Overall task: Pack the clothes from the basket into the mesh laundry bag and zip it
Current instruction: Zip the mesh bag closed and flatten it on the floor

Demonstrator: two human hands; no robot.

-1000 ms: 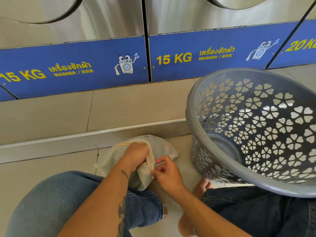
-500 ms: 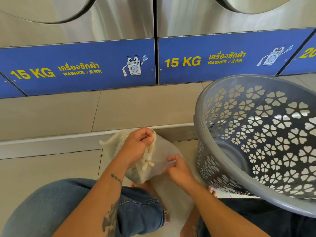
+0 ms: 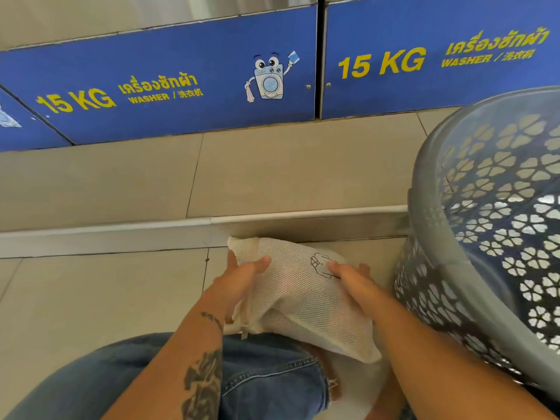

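Both forearms are reaching forward; the left hand (image 3: 242,280) and right hand (image 3: 353,281) are gripping one mesh bag (image 3: 303,295), fingers curled around it, beside one basket (image 3: 436,268).

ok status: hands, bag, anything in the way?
Left hand and right hand both grip mesh bag above lap. Basket at right, clear of bag.

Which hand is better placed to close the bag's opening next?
Probably the left hand: it grips the mesh laundry bag on the side where the cream ties hang. The right hand holds the opposite side.
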